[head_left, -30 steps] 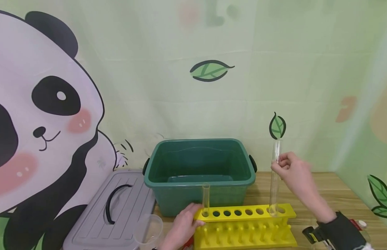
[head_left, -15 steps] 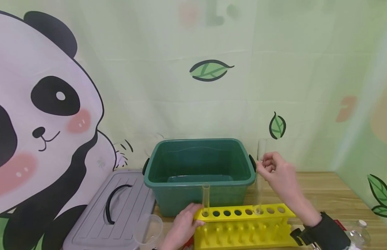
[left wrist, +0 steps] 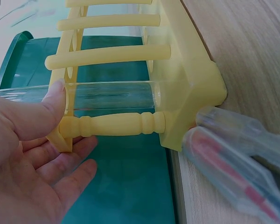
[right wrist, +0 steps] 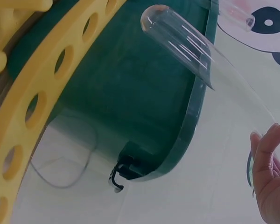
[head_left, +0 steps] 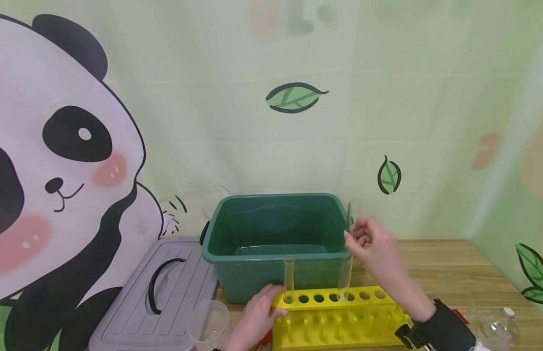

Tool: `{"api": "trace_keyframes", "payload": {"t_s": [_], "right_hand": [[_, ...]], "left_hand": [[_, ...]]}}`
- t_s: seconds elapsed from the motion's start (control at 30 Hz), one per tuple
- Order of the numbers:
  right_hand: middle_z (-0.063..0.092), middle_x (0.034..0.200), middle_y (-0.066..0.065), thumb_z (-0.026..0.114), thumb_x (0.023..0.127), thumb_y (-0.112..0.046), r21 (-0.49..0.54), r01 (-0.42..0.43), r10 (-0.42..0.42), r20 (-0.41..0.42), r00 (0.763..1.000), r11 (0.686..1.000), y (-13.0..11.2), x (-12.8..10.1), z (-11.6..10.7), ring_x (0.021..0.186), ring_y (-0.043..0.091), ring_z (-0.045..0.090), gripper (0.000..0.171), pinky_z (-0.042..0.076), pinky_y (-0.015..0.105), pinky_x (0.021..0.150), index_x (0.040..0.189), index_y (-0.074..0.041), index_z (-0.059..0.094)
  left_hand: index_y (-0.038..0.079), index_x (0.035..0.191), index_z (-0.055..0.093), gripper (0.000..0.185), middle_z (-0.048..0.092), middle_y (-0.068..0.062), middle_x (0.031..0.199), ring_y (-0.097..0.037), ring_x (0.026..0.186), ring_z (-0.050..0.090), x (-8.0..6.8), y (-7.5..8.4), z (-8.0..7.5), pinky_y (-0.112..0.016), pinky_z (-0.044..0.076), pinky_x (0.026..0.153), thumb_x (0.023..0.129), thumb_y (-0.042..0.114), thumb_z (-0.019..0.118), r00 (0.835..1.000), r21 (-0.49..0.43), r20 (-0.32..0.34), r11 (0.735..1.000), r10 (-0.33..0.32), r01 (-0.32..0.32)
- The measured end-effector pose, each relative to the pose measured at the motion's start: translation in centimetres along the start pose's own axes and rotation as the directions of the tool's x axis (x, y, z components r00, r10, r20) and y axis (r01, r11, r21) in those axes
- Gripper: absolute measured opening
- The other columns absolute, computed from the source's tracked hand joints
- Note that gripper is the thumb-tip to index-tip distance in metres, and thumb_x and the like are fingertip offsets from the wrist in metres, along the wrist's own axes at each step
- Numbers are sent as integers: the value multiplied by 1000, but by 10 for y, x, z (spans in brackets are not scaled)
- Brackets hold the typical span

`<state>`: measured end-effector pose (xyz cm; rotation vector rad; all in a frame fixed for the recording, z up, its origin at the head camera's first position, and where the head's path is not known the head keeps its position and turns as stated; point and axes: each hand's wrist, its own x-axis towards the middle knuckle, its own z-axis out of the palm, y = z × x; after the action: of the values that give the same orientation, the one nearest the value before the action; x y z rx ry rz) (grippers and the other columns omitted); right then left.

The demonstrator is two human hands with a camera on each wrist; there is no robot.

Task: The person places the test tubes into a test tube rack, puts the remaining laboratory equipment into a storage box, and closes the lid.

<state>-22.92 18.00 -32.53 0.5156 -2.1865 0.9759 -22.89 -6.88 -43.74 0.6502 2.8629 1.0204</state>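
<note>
A yellow test tube rack [head_left: 324, 306] stands at front centre. My left hand [head_left: 257, 316] grips its left end; in the left wrist view the thumb [left wrist: 56, 105] lies on one side of the top bar, fingers on the other. One clear test tube [head_left: 289, 275] stands upright in the leftmost hole. My right hand [head_left: 378, 251] pinches another clear test tube [head_left: 345, 278] near its upper end, slightly tilted over the middle of the rack. Its rounded bottom appears apart from the holes in the right wrist view.
Behind the rack sits a green bin [head_left: 280, 256] with black handles. To the left are a grey lid [head_left: 135, 317] and a clear plastic cup [head_left: 207, 321]. A clear bottle with a white cap [head_left: 501, 326] lies at right. Clear-and-red items [left wrist: 228, 172] lie by the rack's base.
My right hand has moved left along the rack with the pinched test tube, from over the right-hand holes to the middle ones. My left hand has stayed on the rack's end.
</note>
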Motion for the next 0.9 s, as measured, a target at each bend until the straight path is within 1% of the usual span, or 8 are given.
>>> {"api": "trace_keyframes", "payload": {"t_s": [0.07, 0.3, 0.53, 0.67, 0.8, 0.9], "right_hand": [[54, 72, 0, 67, 78, 1, 8, 5, -5, 9, 1000, 1000, -1, -2, 3, 56, 10, 49, 19, 43, 20, 48, 89, -1, 51], [53, 70, 0, 66, 79, 1, 86, -36, 32, 47, 998, 996, -4, -7, 13, 52, 9, 50, 20, 44, 23, 41, 90, -3, 50], [53, 70, -1, 65, 80, 3, 175, -29, 18, 67, 998, 984, -8, -11, 23, 52, 8, 51, 20, 45, 23, 41, 90, -3, 49], [54, 70, 0, 64, 81, 2, 236, -53, 31, 95, 995, 970, -10, -12, 28, 52, 9, 53, 20, 47, 25, 42, 92, -4, 48], [54, 70, 0, 64, 82, 1, 267, -72, 43, 114, 993, 961, -14, -13, 32, 54, 10, 54, 21, 47, 26, 43, 93, -5, 47], [54, 71, -1, 64, 81, 3, 281, -55, 24, 112, 993, 958, -15, -15, 35, 55, 9, 54, 22, 47, 26, 43, 93, -6, 47]], "left_hand": [[7, 116, 55, 39, 53, -3, 105, -16, 84, 49, 0, 0, 0, -40, 44, 83, 81, 20, 66, 1000, -3, 3, 1000, 1, -1], [6, 116, 55, 39, 53, -3, 105, -17, 85, 49, 0, 1, 0, -40, 44, 82, 80, 18, 67, 1000, 3, 1, 1000, 2, -2], [6, 116, 55, 38, 53, -4, 107, -18, 88, 50, -1, 0, -1, -40, 43, 83, 81, 18, 66, 1000, 8, -13, 1000, 16, -16], [5, 114, 55, 37, 53, -4, 106, -18, 88, 50, -2, 0, -2, -40, 44, 83, 81, 19, 66, 999, -1, -15, 999, 36, -36], [5, 114, 56, 37, 53, -4, 105, -17, 87, 50, -2, -1, -2, -40, 44, 82, 81, 19, 66, 998, 1, -22, 998, 55, -55], [5, 114, 55, 37, 53, -4, 105, -17, 87, 50, -2, -1, -1, -40, 44, 82, 81, 18, 66, 999, -3, -19, 999, 45, -45]]}}
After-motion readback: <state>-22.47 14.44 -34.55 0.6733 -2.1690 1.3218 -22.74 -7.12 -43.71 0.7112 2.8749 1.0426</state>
